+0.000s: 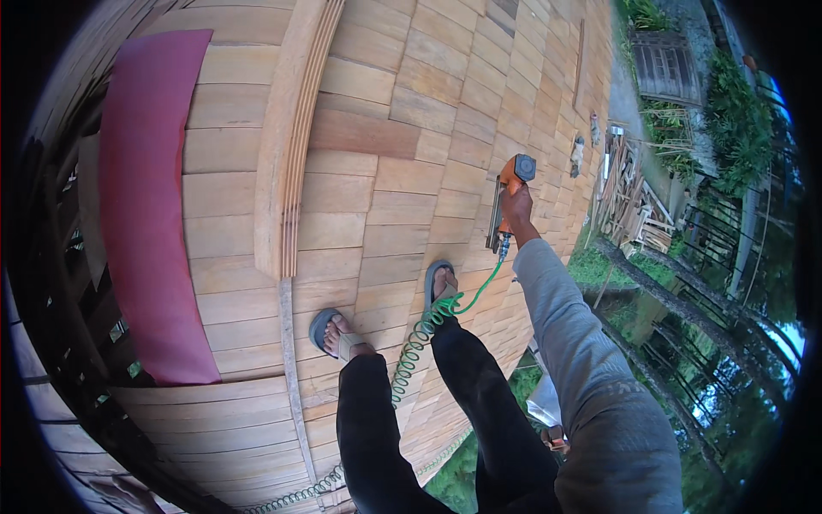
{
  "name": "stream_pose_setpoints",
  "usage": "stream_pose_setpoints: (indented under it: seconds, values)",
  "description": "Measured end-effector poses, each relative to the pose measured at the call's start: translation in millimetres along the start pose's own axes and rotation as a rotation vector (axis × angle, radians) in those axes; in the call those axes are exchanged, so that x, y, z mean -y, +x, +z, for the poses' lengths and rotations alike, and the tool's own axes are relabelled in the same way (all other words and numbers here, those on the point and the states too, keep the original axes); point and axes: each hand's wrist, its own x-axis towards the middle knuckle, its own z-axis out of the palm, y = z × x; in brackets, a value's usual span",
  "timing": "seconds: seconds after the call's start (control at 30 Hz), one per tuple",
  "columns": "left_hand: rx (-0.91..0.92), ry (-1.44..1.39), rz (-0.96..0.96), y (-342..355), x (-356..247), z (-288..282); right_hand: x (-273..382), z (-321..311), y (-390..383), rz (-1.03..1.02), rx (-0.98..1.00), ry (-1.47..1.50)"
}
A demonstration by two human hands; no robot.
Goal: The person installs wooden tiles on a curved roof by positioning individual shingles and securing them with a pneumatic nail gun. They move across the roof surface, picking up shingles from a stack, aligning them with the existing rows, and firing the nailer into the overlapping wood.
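My right hand (517, 210), in a grey sleeve, is wrapped round the handle of an orange nail gun (514, 174) with a dark end cap. Its dark magazine runs along the left side of the grip, over the wooden shingles (402, 176). From a metal fitting at the handle's base, a green coiled air hose (414, 347) trails down past my feet. My left hand is out of the picture.
My sandalled feet stand on the sloping shingles. To the left, long wooden boards (287, 146) lie stacked beside a thin strip (296, 377); farther left is a dark red sheet (150, 206). Beyond the roof's right edge, scrap wood (629, 197) lies piled on lower ground among trees.
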Motion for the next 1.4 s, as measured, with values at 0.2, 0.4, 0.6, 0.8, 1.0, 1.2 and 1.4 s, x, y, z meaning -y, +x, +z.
stream_pose_setpoints:
  seconds: [0.2,0.4,0.6,0.8,1.0,1.2,1.4]
  values:
    - [-0.034,-0.095,-0.104,-25.5,16.9,1.1,25.9,0.0,-84.4,-0.289,0.042,0.652]
    - [-0.090,-0.164,-0.236,9.2,-23.1,4.5,123.6,-48.4,-101.5,-0.006,0.529,0.712]
    - [-0.297,-0.059,-0.242,4.8,-44.7,-9.3,149.9,-16.3,-206.4,-0.419,0.722,0.520]
    - [-0.132,-0.087,-0.279,-19.9,-17.8,-12.2,121.4,24.2,-395.5,-0.332,1.250,0.397]
    - [-0.175,-0.153,-0.272,3.0,-35.7,-0.7,44.1,68.3,-494.6,-0.587,1.370,-0.018]
    - [-0.165,-0.122,-0.335,-18.8,-30.2,2.4,8.3,72.9,-608.0,-0.720,1.484,-0.226]
    - [-0.290,-0.142,-0.319,-1.4,-39.2,10.8,7.3,108.7,-681.7,-0.863,1.435,-0.140]
